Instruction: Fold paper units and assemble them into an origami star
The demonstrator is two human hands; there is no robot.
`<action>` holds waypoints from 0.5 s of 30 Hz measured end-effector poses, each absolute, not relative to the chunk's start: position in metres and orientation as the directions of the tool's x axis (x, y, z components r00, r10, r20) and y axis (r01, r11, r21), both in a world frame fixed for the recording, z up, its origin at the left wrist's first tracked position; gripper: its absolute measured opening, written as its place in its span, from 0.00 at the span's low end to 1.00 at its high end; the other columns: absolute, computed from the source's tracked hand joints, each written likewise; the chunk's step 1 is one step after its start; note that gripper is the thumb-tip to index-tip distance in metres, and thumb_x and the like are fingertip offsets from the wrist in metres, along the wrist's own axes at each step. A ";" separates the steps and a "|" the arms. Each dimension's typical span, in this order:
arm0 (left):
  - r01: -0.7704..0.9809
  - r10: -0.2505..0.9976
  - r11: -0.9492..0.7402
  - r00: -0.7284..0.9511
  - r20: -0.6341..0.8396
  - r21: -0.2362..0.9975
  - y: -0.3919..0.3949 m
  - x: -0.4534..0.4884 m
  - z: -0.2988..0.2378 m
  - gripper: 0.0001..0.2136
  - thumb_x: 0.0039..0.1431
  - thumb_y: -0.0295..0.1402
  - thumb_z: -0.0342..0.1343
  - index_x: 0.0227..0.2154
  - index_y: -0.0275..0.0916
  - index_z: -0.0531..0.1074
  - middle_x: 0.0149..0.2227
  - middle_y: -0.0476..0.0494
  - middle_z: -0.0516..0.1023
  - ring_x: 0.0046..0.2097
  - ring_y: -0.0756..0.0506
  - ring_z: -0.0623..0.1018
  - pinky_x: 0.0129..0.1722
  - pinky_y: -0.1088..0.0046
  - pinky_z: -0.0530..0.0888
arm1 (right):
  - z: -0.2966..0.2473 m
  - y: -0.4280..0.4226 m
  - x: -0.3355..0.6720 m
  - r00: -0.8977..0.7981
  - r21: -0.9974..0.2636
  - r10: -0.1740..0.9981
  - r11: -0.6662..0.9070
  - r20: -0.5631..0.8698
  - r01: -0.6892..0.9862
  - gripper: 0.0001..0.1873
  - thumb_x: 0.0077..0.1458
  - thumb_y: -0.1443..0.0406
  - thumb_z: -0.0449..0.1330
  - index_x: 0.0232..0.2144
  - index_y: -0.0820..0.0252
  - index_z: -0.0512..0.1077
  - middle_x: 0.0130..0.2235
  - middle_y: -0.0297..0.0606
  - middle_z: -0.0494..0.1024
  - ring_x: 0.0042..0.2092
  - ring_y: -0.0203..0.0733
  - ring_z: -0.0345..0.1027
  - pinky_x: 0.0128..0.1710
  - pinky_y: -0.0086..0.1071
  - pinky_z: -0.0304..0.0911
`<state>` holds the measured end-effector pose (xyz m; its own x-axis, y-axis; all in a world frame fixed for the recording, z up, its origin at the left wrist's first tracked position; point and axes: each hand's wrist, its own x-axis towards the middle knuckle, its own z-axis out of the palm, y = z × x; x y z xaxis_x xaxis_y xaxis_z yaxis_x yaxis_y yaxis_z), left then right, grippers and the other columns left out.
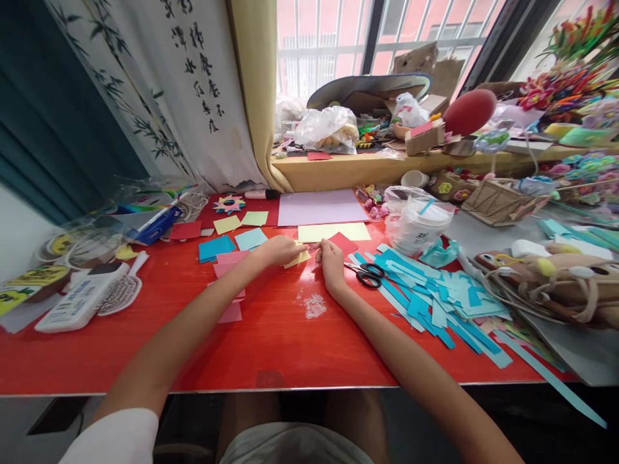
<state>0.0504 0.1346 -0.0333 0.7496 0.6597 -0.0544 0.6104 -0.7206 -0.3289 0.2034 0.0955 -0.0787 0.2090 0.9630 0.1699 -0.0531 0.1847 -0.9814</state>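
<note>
Near the middle of the red table, my left hand [280, 250] is closed, with its fingers at a small yellow piece of paper [300, 258]. My right hand [331, 263] is a short way to the right, its fingers curled in and thumb and index close together; anything between them is too small to make out. Behind the right hand lies a red paper square [344, 242], and a pale yellow sheet [333, 232] lies farther back. Scissors with black handles [370, 276] rest to the right of the right hand. Pink paper squares [231, 313] lie partly under my left forearm.
Blue paper strips [435, 296] are heaped at right, beside a bagged white cup [416, 225]. Blue squares [215, 249], a lilac sheet [322, 207] and a folded paper star [229, 204] lie farther back. A hairbrush [123, 290] lies left. Craft items crowd the windowsill [338, 171].
</note>
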 end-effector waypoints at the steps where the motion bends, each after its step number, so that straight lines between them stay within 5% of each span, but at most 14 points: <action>1: 0.616 0.664 -0.718 0.745 -0.054 -0.323 0.135 0.051 -0.033 0.16 0.58 0.24 0.42 0.45 0.35 0.70 0.28 0.38 0.77 0.26 0.46 0.74 0.27 0.73 0.62 | -0.078 0.095 0.203 0.207 -0.982 0.964 0.183 0.168 -0.052 0.17 0.57 0.57 0.48 0.22 0.59 0.67 0.16 0.28 0.62 0.20 0.33 0.54 0.24 0.29 0.51; 12: 0.713 0.740 -0.660 0.672 -0.039 -0.234 0.131 0.053 -0.025 0.16 0.58 0.36 0.44 0.45 0.33 0.69 0.29 0.36 0.77 0.30 0.41 0.76 0.29 0.71 0.64 | -0.077 0.095 0.204 0.201 -0.984 0.968 0.167 0.152 -0.056 0.18 0.57 0.56 0.48 0.22 0.59 0.67 0.16 0.28 0.62 0.20 0.33 0.54 0.25 0.28 0.52; 15: 0.750 0.772 -0.626 0.634 -0.036 -0.215 0.130 0.048 -0.024 0.17 0.57 0.31 0.44 0.47 0.33 0.67 0.29 0.37 0.76 0.29 0.42 0.75 0.29 0.71 0.64 | -0.077 0.095 0.205 0.194 -0.984 0.970 0.162 0.145 -0.077 0.18 0.57 0.57 0.48 0.22 0.60 0.67 0.15 0.27 0.62 0.20 0.32 0.53 0.24 0.28 0.51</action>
<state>0.0484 0.1303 -0.0236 0.6344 0.7721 -0.0358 0.7497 -0.6260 -0.2147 0.2047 0.0948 -0.0772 0.1942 0.9702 0.1449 -0.0770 0.1623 -0.9837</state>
